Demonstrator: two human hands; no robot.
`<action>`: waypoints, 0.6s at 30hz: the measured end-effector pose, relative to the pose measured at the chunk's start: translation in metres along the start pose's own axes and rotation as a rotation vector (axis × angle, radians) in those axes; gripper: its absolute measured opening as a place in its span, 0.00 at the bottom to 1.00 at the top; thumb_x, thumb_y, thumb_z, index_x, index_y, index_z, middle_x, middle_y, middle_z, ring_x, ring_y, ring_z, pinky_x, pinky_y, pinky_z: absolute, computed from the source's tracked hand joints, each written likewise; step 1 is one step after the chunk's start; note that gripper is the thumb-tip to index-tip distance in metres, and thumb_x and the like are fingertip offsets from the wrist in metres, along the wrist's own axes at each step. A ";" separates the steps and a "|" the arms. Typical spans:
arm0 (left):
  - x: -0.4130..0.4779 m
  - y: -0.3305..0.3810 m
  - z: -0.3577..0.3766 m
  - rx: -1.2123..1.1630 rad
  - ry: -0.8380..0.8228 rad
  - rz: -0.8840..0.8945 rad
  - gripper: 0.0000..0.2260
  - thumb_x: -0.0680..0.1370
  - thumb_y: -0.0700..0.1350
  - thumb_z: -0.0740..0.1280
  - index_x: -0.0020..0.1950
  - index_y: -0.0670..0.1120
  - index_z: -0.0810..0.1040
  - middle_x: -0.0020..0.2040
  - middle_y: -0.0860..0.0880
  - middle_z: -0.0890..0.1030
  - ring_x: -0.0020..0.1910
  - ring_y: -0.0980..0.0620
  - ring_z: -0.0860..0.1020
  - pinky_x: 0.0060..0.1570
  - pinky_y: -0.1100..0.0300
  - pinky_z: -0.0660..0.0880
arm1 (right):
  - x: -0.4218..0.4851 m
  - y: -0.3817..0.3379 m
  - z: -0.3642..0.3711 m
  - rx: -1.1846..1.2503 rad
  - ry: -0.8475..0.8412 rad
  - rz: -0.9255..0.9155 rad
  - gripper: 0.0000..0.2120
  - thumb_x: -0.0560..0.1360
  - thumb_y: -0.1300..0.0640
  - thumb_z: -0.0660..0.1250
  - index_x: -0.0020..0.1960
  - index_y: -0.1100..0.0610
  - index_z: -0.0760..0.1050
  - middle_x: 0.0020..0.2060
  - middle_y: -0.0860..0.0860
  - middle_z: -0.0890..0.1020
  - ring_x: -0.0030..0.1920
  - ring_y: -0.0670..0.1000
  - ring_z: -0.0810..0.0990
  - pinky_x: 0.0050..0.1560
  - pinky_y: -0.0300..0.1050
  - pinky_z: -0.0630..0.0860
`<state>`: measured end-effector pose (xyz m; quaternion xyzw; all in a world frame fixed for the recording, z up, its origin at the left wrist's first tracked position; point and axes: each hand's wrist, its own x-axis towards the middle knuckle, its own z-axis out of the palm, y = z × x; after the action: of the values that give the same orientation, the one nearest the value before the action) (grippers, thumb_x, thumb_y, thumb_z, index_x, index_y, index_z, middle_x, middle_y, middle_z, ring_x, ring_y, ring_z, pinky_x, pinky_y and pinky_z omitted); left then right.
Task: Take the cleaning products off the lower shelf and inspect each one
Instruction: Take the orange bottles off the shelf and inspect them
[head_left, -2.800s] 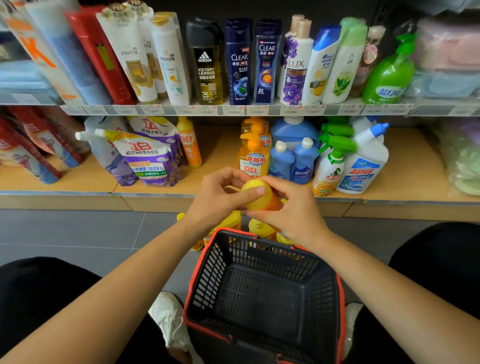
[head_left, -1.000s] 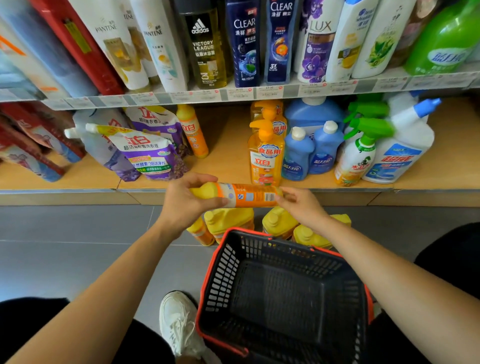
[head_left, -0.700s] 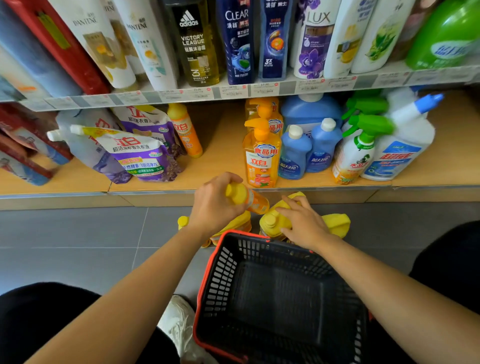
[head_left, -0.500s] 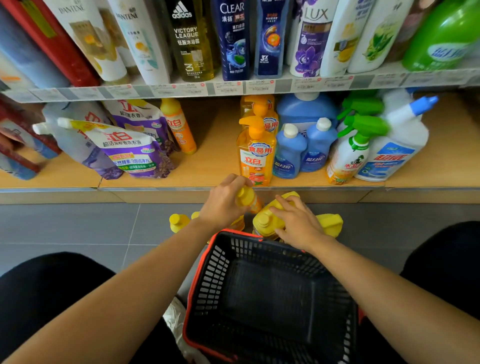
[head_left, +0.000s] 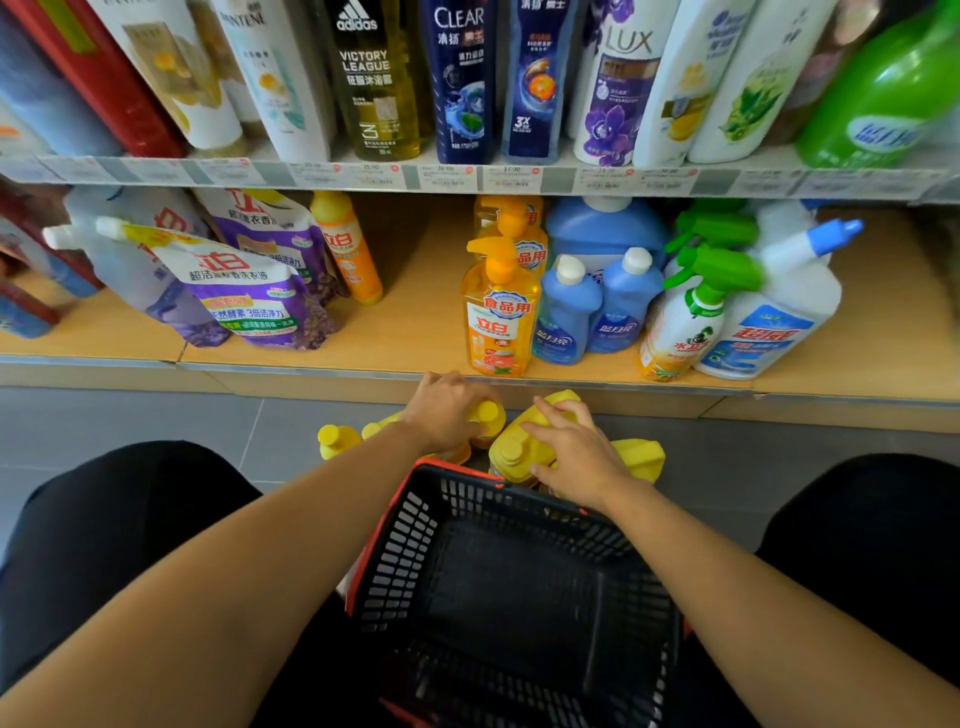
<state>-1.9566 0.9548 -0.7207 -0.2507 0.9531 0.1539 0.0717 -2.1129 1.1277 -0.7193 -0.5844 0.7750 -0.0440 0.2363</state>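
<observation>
Where the black basket's (head_left: 395, 525) far rim ends, the left hand (head_left: 441, 413) grips a yellow-capped orange bottle (head_left: 488, 415). Just beside it, the right hand (head_left: 576, 457) rests with fingers spread on a yellow bottle (head_left: 511, 447). Both are low over the grey tiled floor (head_left: 156, 415), before the wooden lower shelf (head_left: 415, 332) of detergents.

Retail shop, toiletries and cleaning aisle. Price-label strip (head_left: 467, 179) runs along the shelf edge, branded shampoo bottles (head_left: 457, 78) lined up above it, detergent bottles (head_left: 498, 312) below, shopping basket (head_left: 400, 540) further below.
</observation>
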 end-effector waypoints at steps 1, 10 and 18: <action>-0.002 -0.002 -0.001 -0.029 -0.028 -0.009 0.22 0.77 0.53 0.71 0.71 0.56 0.73 0.62 0.49 0.81 0.65 0.45 0.74 0.62 0.48 0.68 | 0.000 -0.001 0.000 0.004 0.001 0.005 0.30 0.76 0.48 0.71 0.76 0.46 0.68 0.81 0.45 0.54 0.78 0.53 0.51 0.69 0.58 0.70; -0.038 -0.053 -0.081 -0.047 0.038 -0.059 0.19 0.78 0.52 0.70 0.69 0.53 0.77 0.67 0.51 0.80 0.64 0.47 0.77 0.62 0.52 0.74 | 0.015 -0.018 -0.010 -0.010 0.100 0.122 0.17 0.75 0.45 0.69 0.63 0.46 0.80 0.66 0.43 0.78 0.67 0.53 0.67 0.62 0.52 0.71; -0.073 -0.137 -0.161 0.218 0.431 -0.239 0.26 0.74 0.48 0.76 0.70 0.46 0.76 0.71 0.42 0.75 0.68 0.37 0.72 0.64 0.40 0.72 | 0.078 -0.108 -0.049 0.485 0.224 0.004 0.13 0.73 0.54 0.76 0.56 0.53 0.84 0.48 0.48 0.85 0.43 0.45 0.80 0.42 0.36 0.76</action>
<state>-1.8346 0.8215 -0.5892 -0.3793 0.9209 -0.0164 -0.0887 -2.0536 1.0111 -0.6633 -0.5006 0.7642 -0.2924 0.2825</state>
